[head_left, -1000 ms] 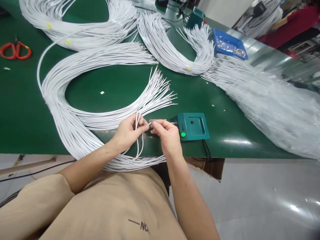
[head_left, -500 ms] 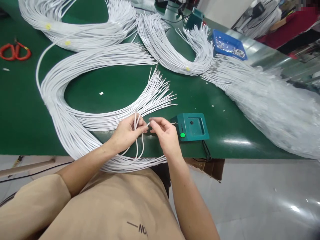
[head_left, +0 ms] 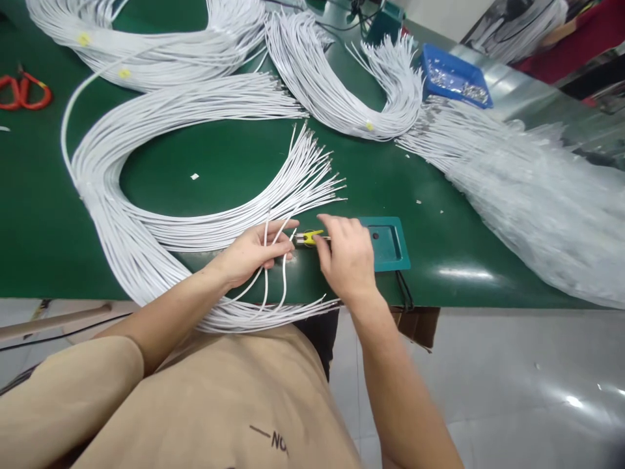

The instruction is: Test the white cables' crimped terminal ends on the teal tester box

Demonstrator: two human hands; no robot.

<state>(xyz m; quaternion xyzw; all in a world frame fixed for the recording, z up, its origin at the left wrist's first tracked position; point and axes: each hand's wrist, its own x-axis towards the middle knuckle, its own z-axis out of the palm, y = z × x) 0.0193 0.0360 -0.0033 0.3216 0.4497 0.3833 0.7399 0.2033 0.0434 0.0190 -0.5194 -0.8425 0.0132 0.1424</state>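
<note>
Several thin white cables cross my left hand (head_left: 256, 251), which pinches them between thumb and fingers. One cable end (head_left: 291, 236) pokes out past the fingertips, close to the metal jaws of a small yellow-and-metal clip (head_left: 308, 238). My right hand (head_left: 344, 251) is curled around the back end of this clip, with the thumb and index finger on either side of it. Behind that hand sits a teal box (head_left: 390, 241) with a recessed top, partly covered by the fingers. A loose white cable bundle (head_left: 161, 228) curves round to the left of my hands.
More white cable bundles (head_left: 336, 98) lie across the green table (head_left: 166, 176). Red-handled scissors (head_left: 24, 94) are at far left. A blue tray (head_left: 456, 75) of small metal parts stands at back right, near plastic-wrapped cables (head_left: 532, 195). A person's red sleeve (head_left: 581, 42) shows beyond.
My right hand has left the cable end and moved right to the clip, which now shows. My left hand keeps the cables, its fingers a little straighter. The view has shifted slightly.
</note>
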